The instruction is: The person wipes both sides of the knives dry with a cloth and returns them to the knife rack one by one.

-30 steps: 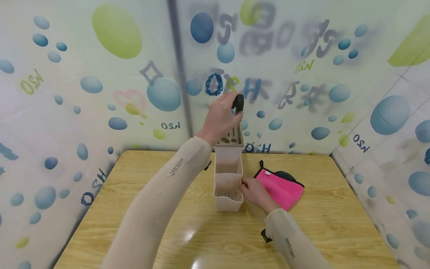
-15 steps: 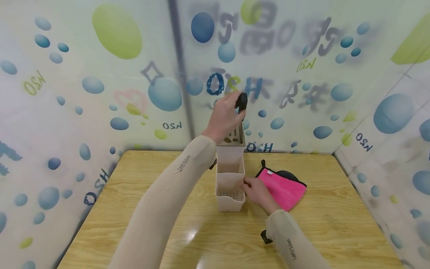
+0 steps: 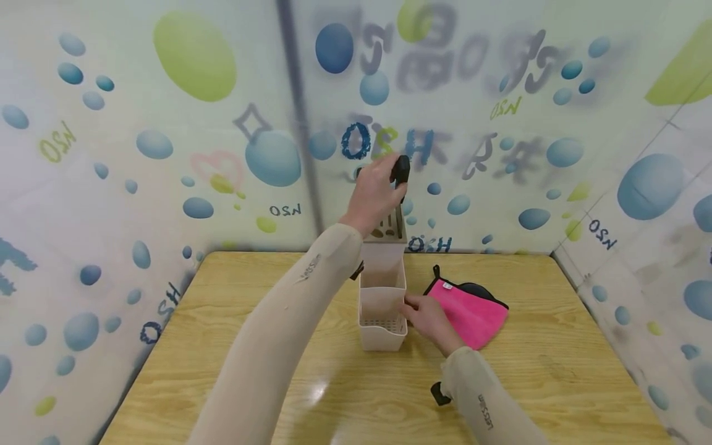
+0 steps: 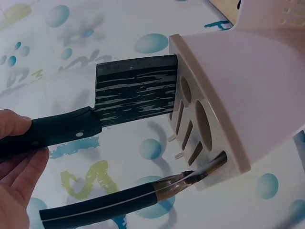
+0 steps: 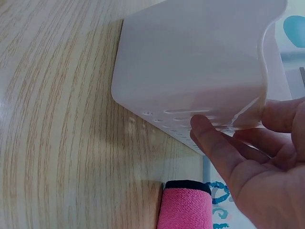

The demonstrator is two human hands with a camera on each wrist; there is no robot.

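Observation:
A pale pink utensil holder (image 3: 384, 340) with a brown slotted top stands on the table near its back edge. My left hand (image 3: 371, 196) grips the black handle of a cleaver (image 4: 136, 90) above that top. In the left wrist view, the dark blade's far edge meets the slots, most of the blade outside. Below it, a second black-handled utensil (image 4: 105, 205) with a shiny shank sits in another opening. My right hand (image 3: 431, 321) holds the holder's right side. In the right wrist view, its thumb is at the rim, its fingers against the perforated wall.
A pink cloth (image 3: 473, 312) with black edging lies on the wooden table (image 3: 267, 346), right of the holder. A dark rounded thing (image 3: 475, 290) shows from behind it. A patterned wall (image 3: 278, 228) rises close behind the holder.
The left hand with the cleaver and the holder appear very slightly further right than a second ago. Both hands keep their hold.

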